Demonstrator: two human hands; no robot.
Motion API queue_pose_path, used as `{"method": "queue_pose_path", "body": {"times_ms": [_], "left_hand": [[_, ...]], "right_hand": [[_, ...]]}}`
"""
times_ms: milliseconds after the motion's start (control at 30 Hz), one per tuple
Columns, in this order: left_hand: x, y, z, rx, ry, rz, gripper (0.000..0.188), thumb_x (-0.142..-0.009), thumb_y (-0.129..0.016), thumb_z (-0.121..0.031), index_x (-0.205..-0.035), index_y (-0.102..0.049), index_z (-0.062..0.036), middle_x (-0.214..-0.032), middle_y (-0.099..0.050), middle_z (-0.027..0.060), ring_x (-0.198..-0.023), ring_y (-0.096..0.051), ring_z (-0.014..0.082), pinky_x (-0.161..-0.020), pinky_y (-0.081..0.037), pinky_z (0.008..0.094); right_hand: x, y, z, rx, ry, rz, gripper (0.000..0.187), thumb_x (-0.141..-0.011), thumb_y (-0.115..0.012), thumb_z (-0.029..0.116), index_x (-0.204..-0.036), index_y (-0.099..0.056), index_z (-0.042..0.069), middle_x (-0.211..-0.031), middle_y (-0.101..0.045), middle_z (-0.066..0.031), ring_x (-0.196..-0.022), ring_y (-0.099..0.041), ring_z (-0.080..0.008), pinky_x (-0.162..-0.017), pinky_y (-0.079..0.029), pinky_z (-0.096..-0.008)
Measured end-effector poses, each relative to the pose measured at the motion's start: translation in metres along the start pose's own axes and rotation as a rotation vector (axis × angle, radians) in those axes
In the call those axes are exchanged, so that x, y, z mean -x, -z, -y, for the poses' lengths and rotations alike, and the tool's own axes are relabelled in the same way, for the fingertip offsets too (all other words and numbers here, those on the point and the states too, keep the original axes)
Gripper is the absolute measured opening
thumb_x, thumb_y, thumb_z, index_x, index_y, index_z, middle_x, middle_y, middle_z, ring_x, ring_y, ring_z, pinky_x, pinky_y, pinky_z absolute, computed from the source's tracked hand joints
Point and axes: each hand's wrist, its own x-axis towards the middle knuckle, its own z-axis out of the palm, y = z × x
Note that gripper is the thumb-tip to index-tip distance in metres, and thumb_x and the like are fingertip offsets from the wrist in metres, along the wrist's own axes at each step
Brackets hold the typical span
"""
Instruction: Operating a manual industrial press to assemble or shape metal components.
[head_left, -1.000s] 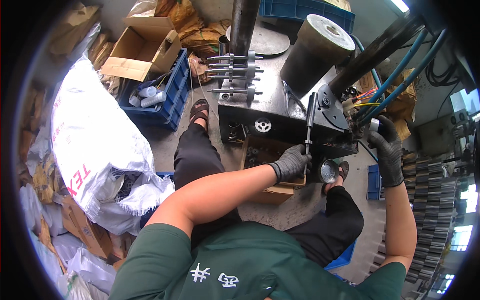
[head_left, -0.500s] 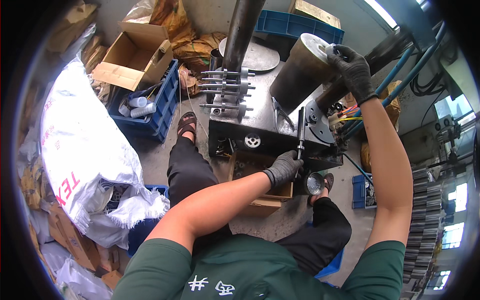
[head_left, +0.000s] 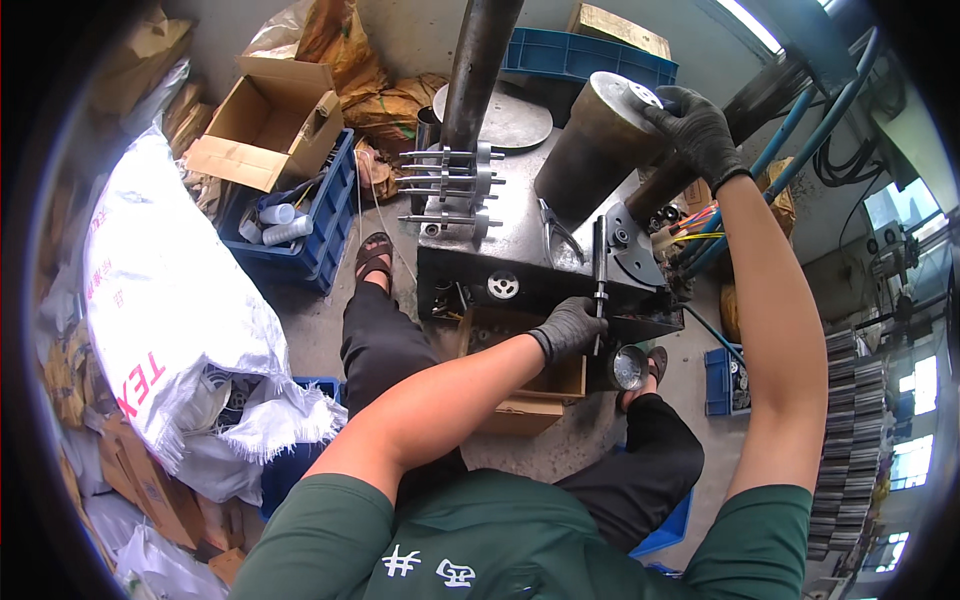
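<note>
My left hand, in a dark grey glove, is closed around the lower part of an upright slim metal shaft at the machine's front edge. My right hand, gloved alike, reaches over the top of a tall dark metal cylinder. Its thumb and fingers are closed at the edge of a small perforated metal disc lying flat on that top. Several metal shafts with collars lie side by side on the left of the metal bench. A similar disc shows on its front.
An open cardboard box rests on a blue crate to the left. A white woven sack bulges nearer. Below my left hand are a cardboard box and a round metal cup. Blue hoses run at right.
My right hand has brought the disc down from a tilted position at the cylinder's rim to lie flat on its top. My left hand stays on the shaft.
</note>
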Motion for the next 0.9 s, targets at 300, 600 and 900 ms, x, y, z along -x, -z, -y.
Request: {"method": "queue_pose_path", "body": {"times_ms": [300,600,900], "left_hand": [[0.034,0.006,-0.018,-0.159,-0.121,-0.004,0.025,-0.084,-0.074,-0.011,-0.104,-0.070,0.0017,-0.088,-0.074,0.0116,-0.083,-0.071,0.0208,-0.078,-0.057,0.0347],[0.087,0.017,-0.052,-0.051,-0.398,0.003,0.041,-0.095,-0.063,0.002,-0.134,-0.055,-0.0018,-0.113,-0.067,0.0063,-0.107,-0.064,0.0144,-0.095,-0.053,0.0311],[0.080,0.041,-0.154,-0.538,-1.069,-0.346,0.064,-0.092,-0.066,0.002,-0.148,-0.037,-0.0044,-0.098,-0.068,0.0095,-0.094,-0.067,0.0182,-0.089,-0.054,0.0338]], "right_hand": [[0.194,0.122,-0.027,0.073,0.313,0.181,0.033,-0.079,-0.055,-0.011,-0.103,-0.070,0.004,-0.105,-0.072,-0.0133,-0.105,-0.069,-0.0315,-0.101,-0.051,-0.0426],[0.381,0.200,-0.079,0.480,0.075,0.381,0.015,-0.080,-0.065,0.010,-0.093,-0.072,0.009,-0.098,-0.071,-0.0104,-0.095,-0.065,-0.0322,-0.100,-0.043,-0.0463],[0.351,0.164,-0.098,0.089,-0.034,-0.252,0.021,-0.084,-0.067,-0.001,-0.104,-0.070,0.004,-0.104,-0.071,-0.0178,-0.098,-0.068,-0.0370,-0.086,-0.054,-0.0420]]}}
